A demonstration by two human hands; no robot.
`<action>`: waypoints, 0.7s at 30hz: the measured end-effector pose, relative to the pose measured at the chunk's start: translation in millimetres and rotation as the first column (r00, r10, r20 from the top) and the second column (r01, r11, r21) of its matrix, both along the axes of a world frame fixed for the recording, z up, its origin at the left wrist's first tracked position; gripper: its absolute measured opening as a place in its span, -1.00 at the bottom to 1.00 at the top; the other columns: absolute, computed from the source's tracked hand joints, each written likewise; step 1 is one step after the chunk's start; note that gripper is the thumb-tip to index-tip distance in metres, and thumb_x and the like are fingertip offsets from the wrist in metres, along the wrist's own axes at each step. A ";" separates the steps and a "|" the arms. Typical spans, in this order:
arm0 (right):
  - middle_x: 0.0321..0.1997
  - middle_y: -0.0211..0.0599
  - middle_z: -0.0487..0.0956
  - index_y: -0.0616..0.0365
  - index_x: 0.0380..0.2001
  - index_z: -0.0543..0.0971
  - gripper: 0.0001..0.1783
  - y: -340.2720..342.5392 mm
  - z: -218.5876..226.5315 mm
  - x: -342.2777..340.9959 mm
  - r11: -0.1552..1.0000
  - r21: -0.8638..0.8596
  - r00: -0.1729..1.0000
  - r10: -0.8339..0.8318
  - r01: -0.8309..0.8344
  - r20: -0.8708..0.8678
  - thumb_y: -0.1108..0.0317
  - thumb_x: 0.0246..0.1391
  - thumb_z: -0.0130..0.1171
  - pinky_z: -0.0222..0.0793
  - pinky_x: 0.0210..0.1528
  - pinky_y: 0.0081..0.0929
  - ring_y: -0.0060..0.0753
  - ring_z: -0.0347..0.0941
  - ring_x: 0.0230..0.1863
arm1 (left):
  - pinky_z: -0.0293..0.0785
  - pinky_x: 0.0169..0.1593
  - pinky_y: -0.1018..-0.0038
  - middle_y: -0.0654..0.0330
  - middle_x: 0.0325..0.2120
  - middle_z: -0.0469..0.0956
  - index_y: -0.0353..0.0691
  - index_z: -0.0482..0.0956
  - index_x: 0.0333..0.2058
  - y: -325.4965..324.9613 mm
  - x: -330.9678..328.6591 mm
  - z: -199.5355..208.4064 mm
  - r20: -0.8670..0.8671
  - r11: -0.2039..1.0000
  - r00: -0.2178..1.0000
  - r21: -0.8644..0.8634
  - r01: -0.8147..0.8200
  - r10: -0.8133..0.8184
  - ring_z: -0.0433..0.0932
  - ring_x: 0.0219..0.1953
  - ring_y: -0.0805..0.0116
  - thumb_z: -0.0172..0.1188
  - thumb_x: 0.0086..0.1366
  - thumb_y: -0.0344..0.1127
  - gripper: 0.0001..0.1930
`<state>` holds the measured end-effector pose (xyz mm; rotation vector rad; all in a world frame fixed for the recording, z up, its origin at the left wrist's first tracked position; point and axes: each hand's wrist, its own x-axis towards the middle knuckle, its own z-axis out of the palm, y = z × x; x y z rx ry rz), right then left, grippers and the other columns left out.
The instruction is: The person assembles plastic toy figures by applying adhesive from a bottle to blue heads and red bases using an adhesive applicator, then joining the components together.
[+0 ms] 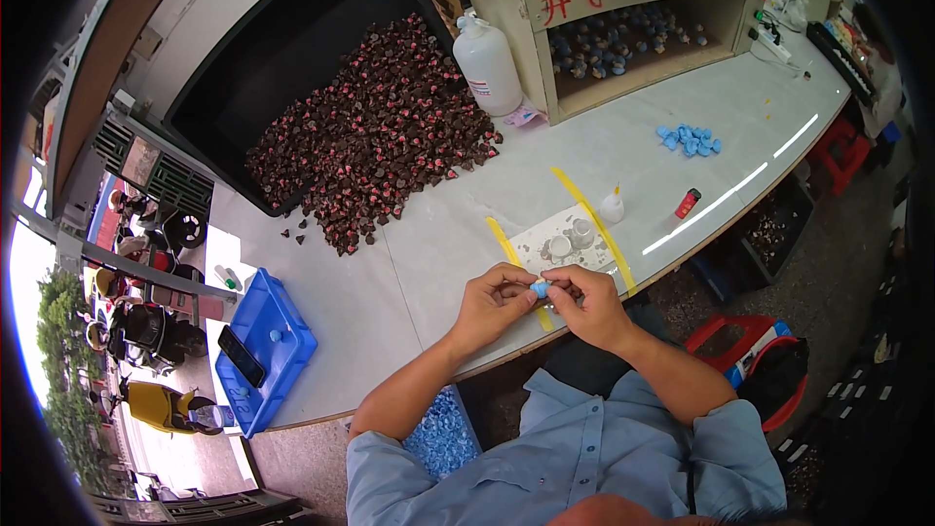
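My left hand and my right hand meet over the near edge of the white table. Between their fingertips they pinch one small blue plastic piece. Just beyond the hands lies a grey pad with two small round cups on it, between two yellow strips. A small white squeeze bottle stands beside the pad. A little pile of blue pieces lies further out to the right.
A big heap of dark brown and red pieces spills from a black tray. A white bottle stands by a wooden box holding blue parts. A blue tray with a phone sits left. A red stool is on the right.
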<state>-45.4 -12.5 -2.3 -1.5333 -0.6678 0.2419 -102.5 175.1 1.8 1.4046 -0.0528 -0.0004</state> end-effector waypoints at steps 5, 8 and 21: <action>-0.44 -0.24 0.62 0.36 -0.18 0.54 -0.82 2.2 1.9 4.3 1.000 0.000 0.999 0.026 -0.026 -0.019 0.56 0.12 0.14 0.44 -0.44 -0.62 -0.60 0.52 -0.49 | 0.55 0.01 0.49 0.12 -0.22 0.53 -0.45 0.49 -0.19 2.6 0.6 -0.8 -0.120 0.999 0.993 -0.042 -0.018 0.013 0.59 -0.11 0.37 0.20 0.25 -0.56 -0.83; -0.45 -0.25 0.61 0.37 -0.19 0.54 -0.83 -0.1 6.0 7.9 0.994 -0.035 0.979 0.096 -0.104 -0.182 0.56 0.14 0.12 0.44 -0.45 -0.63 -0.62 0.51 -0.50 | 0.54 0.09 0.37 0.08 -0.17 0.50 -0.49 0.50 -0.19 6.0 0.4 -3.4 -0.177 1.000 0.984 0.020 0.002 0.002 0.57 -0.06 0.28 0.17 0.26 -0.58 -0.84; -0.51 -0.30 0.56 0.39 -0.28 0.49 -0.91 2.0 8.0 12.3 0.981 -0.106 0.972 0.141 -0.163 -0.191 0.58 0.14 0.09 0.44 -0.47 -0.62 -0.64 0.49 -0.53 | 0.57 0.02 0.46 0.10 -0.22 0.54 -0.45 0.53 -0.20 5.1 1.3 -1.4 -0.201 0.999 0.980 0.047 0.013 -0.003 0.59 -0.10 0.31 0.19 0.24 -0.58 -0.84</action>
